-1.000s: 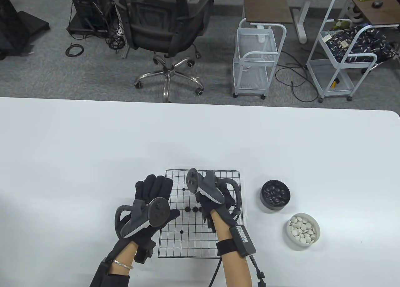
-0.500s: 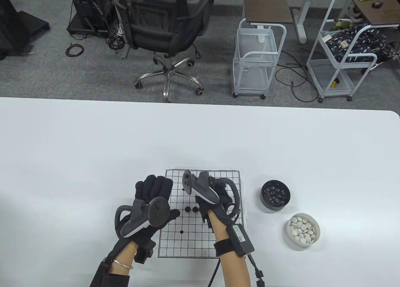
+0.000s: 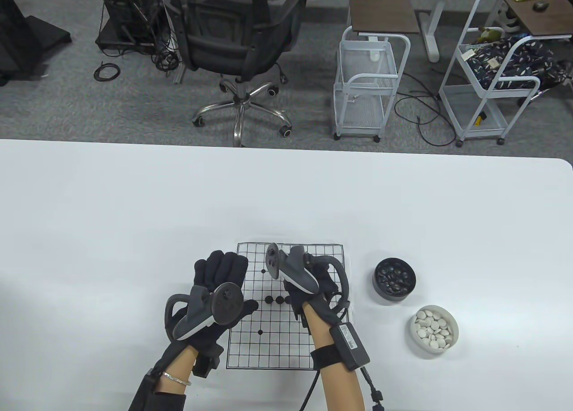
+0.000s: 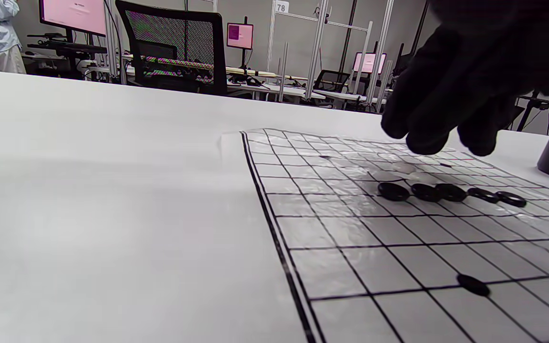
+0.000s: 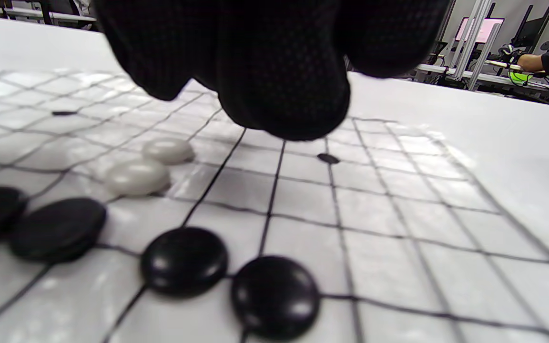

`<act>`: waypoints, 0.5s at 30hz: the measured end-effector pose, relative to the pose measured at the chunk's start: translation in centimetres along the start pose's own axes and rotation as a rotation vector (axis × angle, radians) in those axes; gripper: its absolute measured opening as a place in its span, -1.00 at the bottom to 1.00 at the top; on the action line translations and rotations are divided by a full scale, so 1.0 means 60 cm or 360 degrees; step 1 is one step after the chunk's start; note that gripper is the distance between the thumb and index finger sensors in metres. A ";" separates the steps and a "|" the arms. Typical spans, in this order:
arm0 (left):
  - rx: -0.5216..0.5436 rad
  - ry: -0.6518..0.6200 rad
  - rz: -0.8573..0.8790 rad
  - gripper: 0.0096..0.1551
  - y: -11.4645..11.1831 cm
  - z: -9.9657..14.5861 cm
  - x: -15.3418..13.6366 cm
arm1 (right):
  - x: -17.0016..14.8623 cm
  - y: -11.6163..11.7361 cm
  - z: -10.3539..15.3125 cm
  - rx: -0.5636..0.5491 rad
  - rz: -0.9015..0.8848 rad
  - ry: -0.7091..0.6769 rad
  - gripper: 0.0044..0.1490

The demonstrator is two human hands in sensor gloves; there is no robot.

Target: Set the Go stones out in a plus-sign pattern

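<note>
- Right wrist view shows two white stones on the Go board, just beyond the row of black stones.
- My right hand hovers over them; whether it holds a stone, I cannot tell.
- My left hand rests flat, fingers relaxed, at the board's left edge.
- I judge the plus's vertical arm is underway; next, white stones go on the near side.

Bright even light; glare on board, near stones blurred
</note>
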State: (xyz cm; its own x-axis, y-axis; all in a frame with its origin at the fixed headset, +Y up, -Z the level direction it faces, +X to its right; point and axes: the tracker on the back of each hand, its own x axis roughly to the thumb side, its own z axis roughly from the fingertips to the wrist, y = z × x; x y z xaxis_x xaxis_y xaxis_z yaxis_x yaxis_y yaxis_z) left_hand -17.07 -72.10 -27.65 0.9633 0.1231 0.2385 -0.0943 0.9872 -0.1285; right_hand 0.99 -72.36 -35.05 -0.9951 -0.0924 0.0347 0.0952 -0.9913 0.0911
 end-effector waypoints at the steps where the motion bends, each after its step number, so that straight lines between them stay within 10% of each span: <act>1: 0.0002 -0.0003 0.0000 0.09 0.000 0.000 0.000 | -0.013 -0.009 0.008 -0.0025 -0.0010 0.0013 -0.39; 15: 0.0017 -0.0027 -0.0035 0.09 -0.001 0.002 0.007 | -0.269 -0.038 0.133 0.0047 0.0193 0.0598 -0.32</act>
State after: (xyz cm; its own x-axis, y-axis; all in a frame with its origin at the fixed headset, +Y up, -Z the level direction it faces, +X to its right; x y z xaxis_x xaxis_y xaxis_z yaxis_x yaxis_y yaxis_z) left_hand -16.66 -72.11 -27.44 0.9608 0.1029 0.2575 -0.0759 0.9907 -0.1128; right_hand 17.04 -67.87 -27.84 -0.9163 -0.2419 -0.3193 0.2077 -0.9685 0.1376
